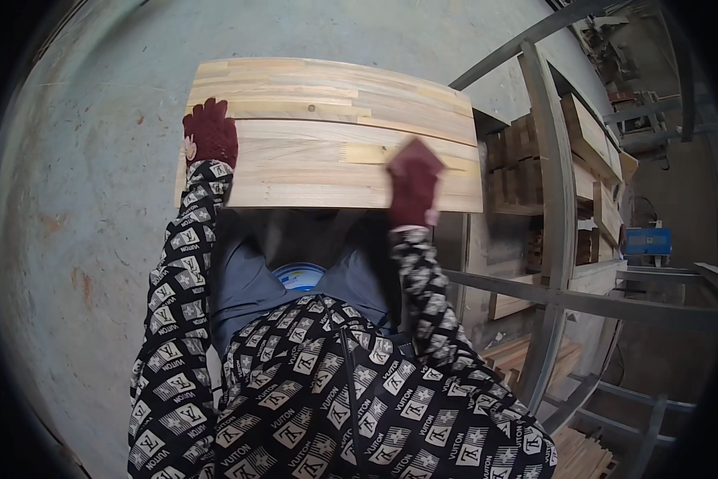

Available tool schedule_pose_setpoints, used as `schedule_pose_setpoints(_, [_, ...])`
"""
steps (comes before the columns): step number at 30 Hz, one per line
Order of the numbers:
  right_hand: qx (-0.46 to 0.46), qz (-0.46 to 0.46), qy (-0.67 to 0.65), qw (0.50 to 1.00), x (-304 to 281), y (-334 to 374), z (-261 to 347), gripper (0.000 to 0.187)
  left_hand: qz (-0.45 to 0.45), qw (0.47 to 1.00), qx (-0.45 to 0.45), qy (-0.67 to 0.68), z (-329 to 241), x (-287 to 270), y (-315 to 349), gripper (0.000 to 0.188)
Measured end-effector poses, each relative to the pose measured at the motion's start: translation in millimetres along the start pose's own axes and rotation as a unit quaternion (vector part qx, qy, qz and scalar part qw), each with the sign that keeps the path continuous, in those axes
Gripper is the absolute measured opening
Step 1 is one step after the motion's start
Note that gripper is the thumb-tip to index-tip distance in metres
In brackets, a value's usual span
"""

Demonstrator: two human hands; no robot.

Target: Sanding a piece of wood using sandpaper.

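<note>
Two pale wooden panels lie one behind the other with a thin dark gap between them: the far panel (275,84) and the near panel (295,164). Both are made of glued strips. My left hand (211,132), in a maroon knit glove, rests flat at the panels' left end with its fingers spread. Over the right part of the near panel is my right hand (413,191), also in a maroon glove and smeared by motion. Its front looks like a pointed maroon shape; whether it holds a thin piece there cannot be made out.
On the right stands a grey metal frame (551,160) with stacked wood blocks (515,164) inside it. A blue box (648,241) sits farther right. Something round and blue (299,277) shows between my knees. Worn grey concrete floor (87,199) spreads to the left.
</note>
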State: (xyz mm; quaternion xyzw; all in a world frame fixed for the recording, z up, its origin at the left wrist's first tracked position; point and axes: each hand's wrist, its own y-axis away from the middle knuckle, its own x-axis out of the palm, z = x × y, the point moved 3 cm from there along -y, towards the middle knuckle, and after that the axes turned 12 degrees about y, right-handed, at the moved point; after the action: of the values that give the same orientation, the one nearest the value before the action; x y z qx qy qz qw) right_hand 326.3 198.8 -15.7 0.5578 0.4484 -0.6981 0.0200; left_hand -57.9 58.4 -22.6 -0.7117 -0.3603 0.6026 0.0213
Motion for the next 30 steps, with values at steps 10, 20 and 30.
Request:
schedule_pose_setpoints(10, [-0.059,0.067,-0.231,0.969,10.7,-40.4,47.6,0.033,0.005,1.000,0.008,0.005,3.7,2.4,2.5,0.039])
schedule_pose_setpoints(20, [0.201,0.077,0.033,0.976,46.4,-35.4,-99.4,0.027,0.008,1.000,-0.018,0.000,-2.0,1.2,-0.7,0.036])
schedule_pose_setpoints(30, [-0.145,0.081,-0.314,0.935,34.2,-68.2,152.6,0.042,0.014,1.000,0.004,0.015,-1.1,-3.1,0.6,0.040])
